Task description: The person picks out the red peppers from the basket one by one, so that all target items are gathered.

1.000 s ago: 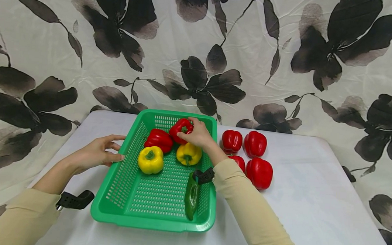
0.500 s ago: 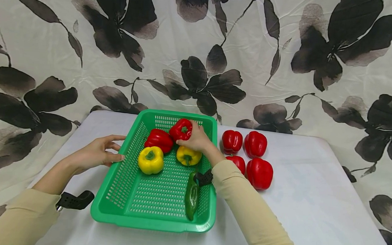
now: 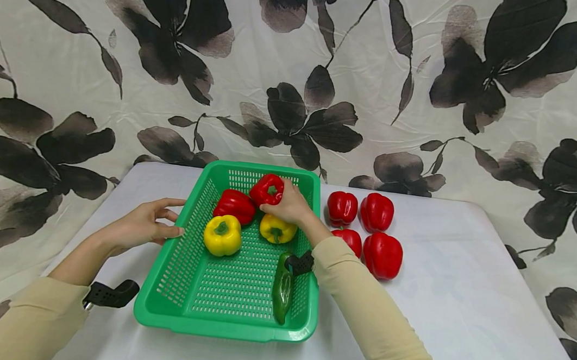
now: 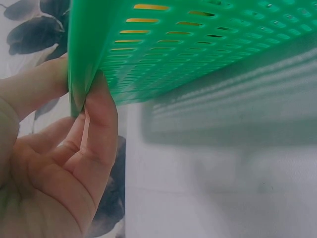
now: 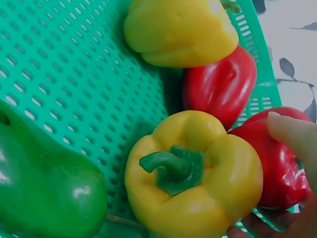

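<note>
In the head view my left hand (image 3: 141,224) pinches the left rim of a green perforated basket (image 3: 224,329). The left wrist view shows thumb and fingers on either side of that rim (image 4: 85,44). Inside the basket's far right part, my right hand (image 3: 292,204) grips a red bell pepper (image 3: 267,189), thumb on its near side; some fingers are hidden behind it. Another red bell pepper (image 3: 235,206) lies to its left. Close in front are two yellow bell peppers, one (image 3: 222,235) at left and one (image 5: 198,183) just below the right hand.
A long green pepper (image 3: 282,291) lies along the basket's right side, beneath the right wrist's black camera mount (image 3: 300,262). Several red bell peppers (image 3: 383,255) stand on the white table (image 3: 458,297) right of the basket. A floral cloth (image 3: 372,86) hangs behind.
My right hand has shifted slightly, its fingers settling lower along the right side of the red bell pepper. The pepper, the basket and my left hand stay practically where they were.
</note>
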Motion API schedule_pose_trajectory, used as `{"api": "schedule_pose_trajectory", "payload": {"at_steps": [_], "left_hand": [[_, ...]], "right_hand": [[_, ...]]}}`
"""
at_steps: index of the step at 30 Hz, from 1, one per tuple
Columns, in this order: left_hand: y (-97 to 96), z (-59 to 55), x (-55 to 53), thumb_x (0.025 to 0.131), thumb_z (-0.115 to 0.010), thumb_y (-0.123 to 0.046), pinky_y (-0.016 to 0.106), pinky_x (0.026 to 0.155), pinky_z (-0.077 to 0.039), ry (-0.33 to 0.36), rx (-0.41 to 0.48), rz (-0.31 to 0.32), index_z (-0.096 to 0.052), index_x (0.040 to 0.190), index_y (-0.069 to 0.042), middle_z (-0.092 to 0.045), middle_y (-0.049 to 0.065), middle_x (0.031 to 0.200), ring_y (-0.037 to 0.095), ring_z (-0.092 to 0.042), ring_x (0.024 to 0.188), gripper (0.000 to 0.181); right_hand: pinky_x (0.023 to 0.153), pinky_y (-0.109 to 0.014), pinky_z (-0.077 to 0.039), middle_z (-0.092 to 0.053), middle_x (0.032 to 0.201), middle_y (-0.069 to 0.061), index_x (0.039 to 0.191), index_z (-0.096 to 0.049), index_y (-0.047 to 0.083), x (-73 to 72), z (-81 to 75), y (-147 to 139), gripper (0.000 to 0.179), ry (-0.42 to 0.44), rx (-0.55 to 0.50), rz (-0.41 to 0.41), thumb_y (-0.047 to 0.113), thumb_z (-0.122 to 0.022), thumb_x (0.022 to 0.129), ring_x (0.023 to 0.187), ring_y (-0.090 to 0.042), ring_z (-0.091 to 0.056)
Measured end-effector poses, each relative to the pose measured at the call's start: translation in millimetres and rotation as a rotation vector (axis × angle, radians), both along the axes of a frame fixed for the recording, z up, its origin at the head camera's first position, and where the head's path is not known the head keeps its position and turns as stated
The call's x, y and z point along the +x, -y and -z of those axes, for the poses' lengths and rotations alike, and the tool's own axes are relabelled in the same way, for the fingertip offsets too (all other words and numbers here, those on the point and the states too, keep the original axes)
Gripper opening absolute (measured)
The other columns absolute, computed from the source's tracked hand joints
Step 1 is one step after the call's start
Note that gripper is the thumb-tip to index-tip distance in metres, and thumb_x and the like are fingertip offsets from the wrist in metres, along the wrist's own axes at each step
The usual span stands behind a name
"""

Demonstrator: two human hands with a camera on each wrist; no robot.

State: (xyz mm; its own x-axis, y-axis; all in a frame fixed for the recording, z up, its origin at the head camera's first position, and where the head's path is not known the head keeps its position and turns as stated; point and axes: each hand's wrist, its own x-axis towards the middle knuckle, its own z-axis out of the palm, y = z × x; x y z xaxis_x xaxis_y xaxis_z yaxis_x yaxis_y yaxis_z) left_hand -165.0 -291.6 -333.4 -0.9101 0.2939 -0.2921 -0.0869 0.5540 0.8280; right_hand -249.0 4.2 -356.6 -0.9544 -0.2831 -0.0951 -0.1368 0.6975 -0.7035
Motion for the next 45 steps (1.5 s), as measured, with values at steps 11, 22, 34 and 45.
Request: {"api": "schedule_pose_trajectory", "payload": {"at_steps": [11,22,34,45], "left_hand": [[-0.5,-0.3,0.2,0.085,-0.066,-0.020,0.037,0.073,-0.056,0.003,0.003,-0.001,-0.017,0.145,-0.002,-0.049,0.024,0.115,0.024,-0.064,0.082,0.080],[-0.6,0.3,-0.7,0.085,-0.066,-0.020,0.037,0.073,-0.056,0.002,0.001,0.000,-0.018,0.145,-0.003,-0.049,0.023,0.114,0.024,-0.064,0.082,0.080],[0.0,0.8,-0.9,0.085,-0.066,-0.020,0.037,0.074,-0.056,0.009,0.013,0.006,-0.016,0.146,-0.003,-0.049,0.024,0.116,0.024,-0.064,0.083,0.080],[-0.4,1.0,-0.6,0.085,-0.066,-0.020,0.037,0.074,-0.056,0.006,0.016,0.004,-0.016,0.146,-0.003,-0.049,0.024,0.116,0.024,-0.063,0.084,0.080]], "right_hand": [[0.091,-0.038,-0.047,-0.053,0.126,-0.017,0.140,-0.021,0.008,1.1,-7.1,-0.8,0.083,0.012,-0.076,0.071,0.034,-0.070,0.079,0.109,-0.029,-0.053],[0.091,-0.038,-0.048,-0.052,0.126,-0.018,0.138,-0.021,0.009,2.0,-25.5,-6.8,0.082,0.033,-0.140,0.092,0.031,-0.071,0.078,0.110,-0.029,-0.053],[0.092,-0.037,-0.048,-0.041,0.132,-0.011,0.141,-0.027,0.012,9.1,-49.1,-16.0,0.077,-0.079,-0.191,0.003,0.026,-0.071,0.079,0.116,-0.026,-0.049],[0.093,-0.037,-0.047,-0.040,0.134,-0.010,0.144,-0.025,0.017,20.9,-56.0,-27.7,0.079,-0.123,-0.239,-0.051,0.029,-0.069,0.080,0.115,-0.023,-0.047]]}}
